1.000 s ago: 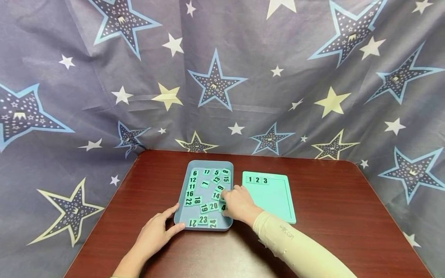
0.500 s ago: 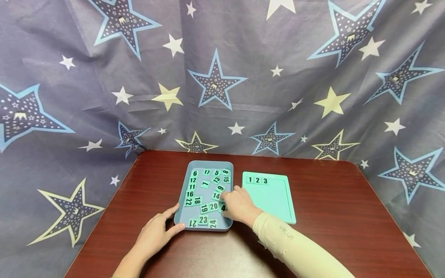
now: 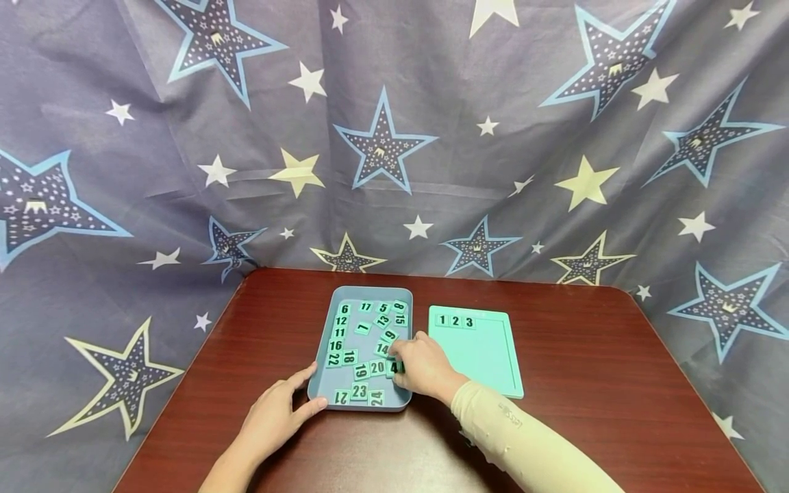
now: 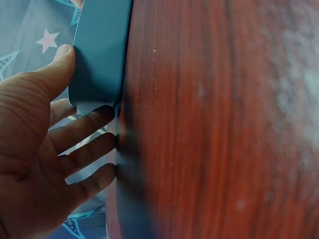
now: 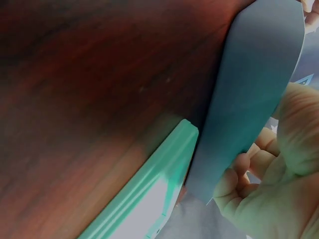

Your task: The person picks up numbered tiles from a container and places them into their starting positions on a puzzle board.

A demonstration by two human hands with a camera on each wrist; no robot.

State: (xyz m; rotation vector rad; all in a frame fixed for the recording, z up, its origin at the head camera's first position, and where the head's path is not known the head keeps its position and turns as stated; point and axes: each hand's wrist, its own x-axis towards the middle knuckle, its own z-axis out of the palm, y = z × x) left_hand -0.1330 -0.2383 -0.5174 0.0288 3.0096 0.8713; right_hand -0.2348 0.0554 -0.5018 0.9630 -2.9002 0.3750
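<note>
Tabletop (image 3: 585, 383), reddish wood: carries one blue-grey tray (image 3: 335, 380), its far edge near the tabletop's far edge, and one mint-green board (image 3: 481, 356) just beside the tray's right edge.

Placed on the board: three number tiles. Tile 1 (image 3: 442, 320) is nearest the board's far left corner; tile 2 (image 3: 455, 321) and tile 3 (image 3: 470, 322) follow rightward along the far edge, all upright to the viewer. The rest of the board's visible surface bears no tile.

Left in the tray: twenty readable tiles, running to 24, variously turned. Tile 6 (image 3: 344, 309) is towards the far left corner, tile 23 (image 3: 359, 392) by the near edge, tile 4 (image 3: 393, 368) by the right edge. Part of one further tile shows beside tile 4, its number hidden.

Left hand (image 3: 277, 418): thumb and fingers apart, touching the tray at its near left corner, apparently steadying it.

Right hand (image 3: 425, 366): over the tray's right edge, fingers bent down between tile 14 (image 3: 382, 348) and tile 4; cannot tell whether a tile is pinched.

Progress, as judged: an early stage of ordered laying-out, three tiles set, most outstanding; tile 4 appears next in sequence.
</note>
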